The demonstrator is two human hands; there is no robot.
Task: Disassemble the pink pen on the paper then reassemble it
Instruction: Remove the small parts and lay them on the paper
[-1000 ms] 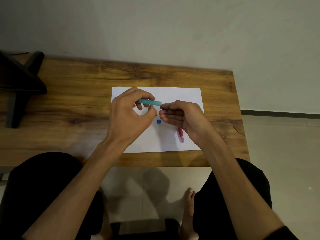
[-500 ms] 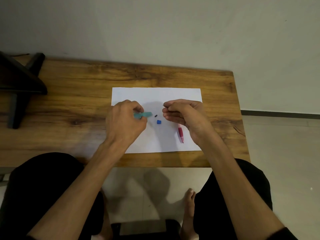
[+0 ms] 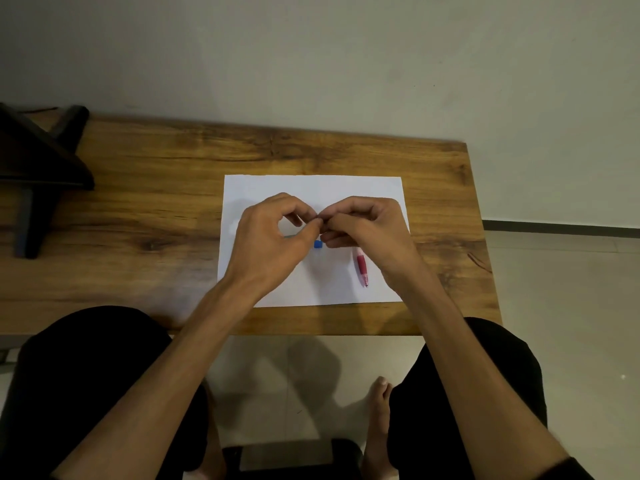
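Observation:
The pink pen (image 3: 362,268) lies whole on the white paper (image 3: 311,187), tip toward me, its upper end hidden under my right hand (image 3: 363,226). My left hand (image 3: 273,237) and my right hand meet fingertip to fingertip above the middle of the paper. Both pinch at one spot, on a pen part too small to make out. A small blue piece (image 3: 318,244) rests on the paper just below that pinch. Under my left thumb a faint strip of the teal pen barrel (image 3: 291,236) shows on the sheet.
The paper lies on a wooden table (image 3: 156,202) whose right edge is close to my right wrist. A dark wooden stand (image 3: 34,168) occupies the table's far left. A wall rises behind; my knees and a bare foot are below the front edge.
My left hand has put down the teal barrel and moved right, up to my right hand's fingertips. The small dark piece seen on the paper is no longer visible.

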